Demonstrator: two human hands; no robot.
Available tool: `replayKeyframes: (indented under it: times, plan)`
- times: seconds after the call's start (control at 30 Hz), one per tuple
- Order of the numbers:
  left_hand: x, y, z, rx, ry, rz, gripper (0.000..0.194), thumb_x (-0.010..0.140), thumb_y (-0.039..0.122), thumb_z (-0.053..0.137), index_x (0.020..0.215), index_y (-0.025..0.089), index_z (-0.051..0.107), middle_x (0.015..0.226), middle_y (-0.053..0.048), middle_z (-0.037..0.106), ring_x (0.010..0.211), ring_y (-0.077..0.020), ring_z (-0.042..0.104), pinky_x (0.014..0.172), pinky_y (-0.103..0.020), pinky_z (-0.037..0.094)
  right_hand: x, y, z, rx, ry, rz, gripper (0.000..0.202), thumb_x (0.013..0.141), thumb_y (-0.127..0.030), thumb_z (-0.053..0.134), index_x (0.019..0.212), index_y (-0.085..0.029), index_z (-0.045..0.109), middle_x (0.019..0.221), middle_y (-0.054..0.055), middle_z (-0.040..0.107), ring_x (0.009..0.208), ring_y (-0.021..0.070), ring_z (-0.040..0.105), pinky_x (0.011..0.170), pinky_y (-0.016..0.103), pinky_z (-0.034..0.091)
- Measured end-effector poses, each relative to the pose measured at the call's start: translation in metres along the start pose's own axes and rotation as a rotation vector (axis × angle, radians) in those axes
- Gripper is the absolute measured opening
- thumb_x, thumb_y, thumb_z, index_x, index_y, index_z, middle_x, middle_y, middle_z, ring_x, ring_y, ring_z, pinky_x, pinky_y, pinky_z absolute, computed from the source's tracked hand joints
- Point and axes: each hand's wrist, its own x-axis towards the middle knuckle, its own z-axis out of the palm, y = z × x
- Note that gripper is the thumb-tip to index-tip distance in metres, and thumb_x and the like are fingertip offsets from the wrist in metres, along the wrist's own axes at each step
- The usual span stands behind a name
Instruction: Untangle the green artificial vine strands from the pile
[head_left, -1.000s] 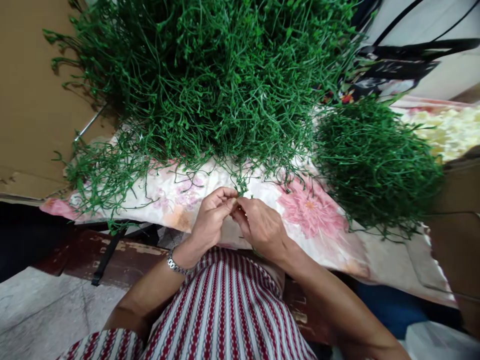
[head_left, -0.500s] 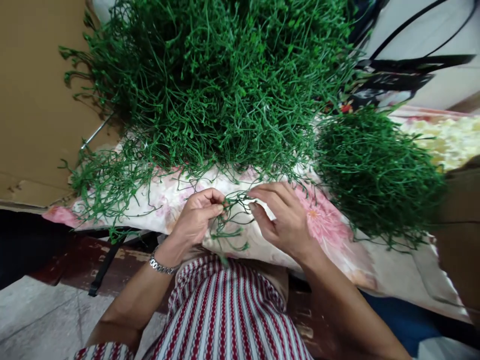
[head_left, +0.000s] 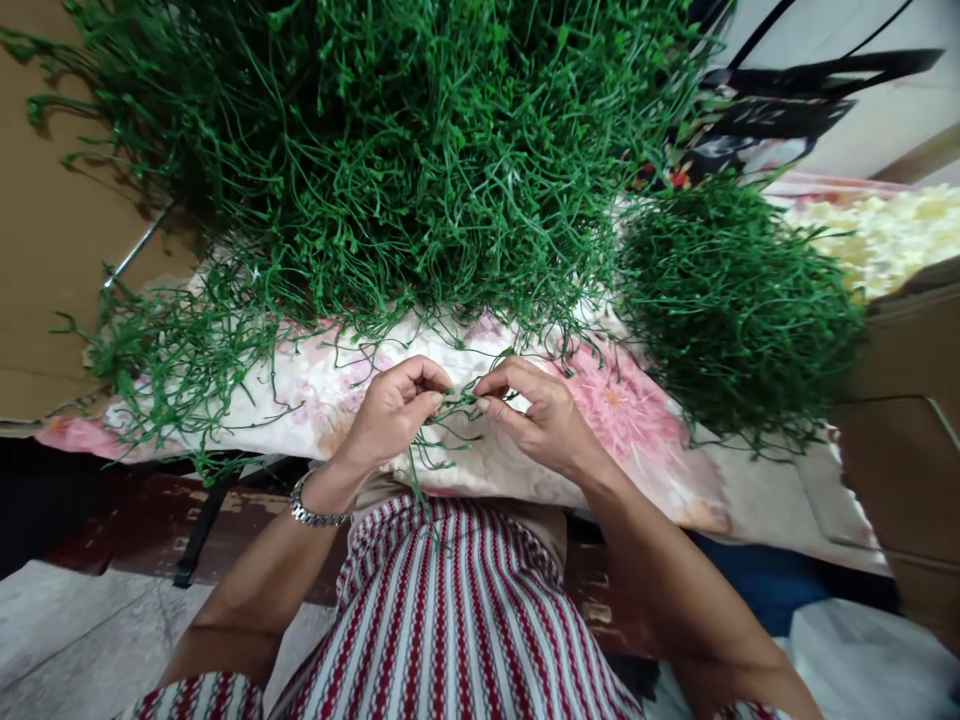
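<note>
Branched green stems [head_left: 460, 398]: held above floral cloth [head_left: 619, 400]. Left hand [head_left: 396, 412]: grip pinched on stems. Right hand [head_left: 541, 415]: grip, parted moment ago, now pinched on stems too; two-handed control seemingly gained for finger work.

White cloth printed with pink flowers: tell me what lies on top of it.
On the flower-printed cloth lie thin green stems: the front of a large heap, a smaller rounded heap at right, a loose scatter at left. What the heaps cover cannot be seen.
</note>
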Motion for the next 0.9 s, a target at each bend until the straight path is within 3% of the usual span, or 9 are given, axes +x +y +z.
replayKeyframes:
  times: [0.2,0.33,0.43,0.57,0.77,0.9]
  plan:
    - [0.002,-0.008,-0.003,0.197,-0.021,0.146,0.017,0.072,0.007,0.052,0.087,0.016,0.055,0.074,0.001,0.054,0.066,-0.0085,0.051,0.058,-0.019,0.042,-0.001,0.004,0.000,0.195,-0.011,0.154,0.005,0.078,-0.018,0.059,0.078,-0.014,0.061,0.073,0.002,0.059,0.070,0.0108,0.054,0.066,0.025,0.042]
    - [-0.003,-0.006,0.000,0.525,0.095,0.485,0.025,0.075,0.007,0.050,0.098,0.017,0.054,0.089,-0.004,0.053,0.083,-0.0138,0.051,0.073,-0.027,0.044,-0.002,0.003,0.002,0.259,-0.001,0.255,0.005,0.076,-0.018,0.061,0.076,-0.014,0.060,0.069,0.000,0.057,0.066,0.0095,0.052,0.063,0.022,0.041]
    - [-0.006,-0.002,0.004,0.809,0.032,0.686,0.016,0.077,0.008,0.050,0.089,0.016,0.057,0.086,-0.006,0.054,0.086,-0.0178,0.050,0.077,-0.033,0.042,-0.002,0.001,0.005,0.262,0.002,0.280,0.006,0.075,-0.019,0.061,0.074,-0.014,0.060,0.067,-0.001,0.057,0.064,0.0086,0.050,0.061,0.021,0.039]
    - [-0.006,0.000,0.009,0.910,-0.113,0.639,0.011,0.078,0.008,0.048,0.082,0.016,0.054,0.077,-0.005,0.056,0.079,-0.0180,0.050,0.074,-0.034,0.041,-0.002,0.000,0.010,0.326,0.010,0.331,0.009,0.074,-0.021,0.063,0.072,-0.013,0.059,0.065,-0.002,0.055,0.060,0.0072,0.048,0.058,0.020,0.037]
    - [-0.008,0.000,0.009,0.517,-0.070,0.441,0.014,0.075,0.003,0.046,0.074,0.017,0.050,0.072,0.000,0.049,0.071,-0.0123,0.048,0.064,-0.025,0.040,-0.004,0.005,0.011,0.668,-0.060,0.442,0.023,0.071,-0.032,0.068,0.076,-0.012,0.058,0.063,-0.003,0.050,0.054,0.0052,0.041,0.051,0.019,0.033]
    - [-0.012,0.000,0.006,0.437,-0.097,0.385,0.013,0.075,0.004,0.049,0.074,0.017,0.053,0.073,0.000,0.052,0.069,-0.0113,0.050,0.063,-0.024,0.040,-0.007,0.008,0.009,0.788,-0.123,0.457,0.023,0.073,-0.032,0.067,0.079,-0.011,0.059,0.065,-0.002,0.052,0.056,0.0053,0.044,0.053,0.019,0.033]
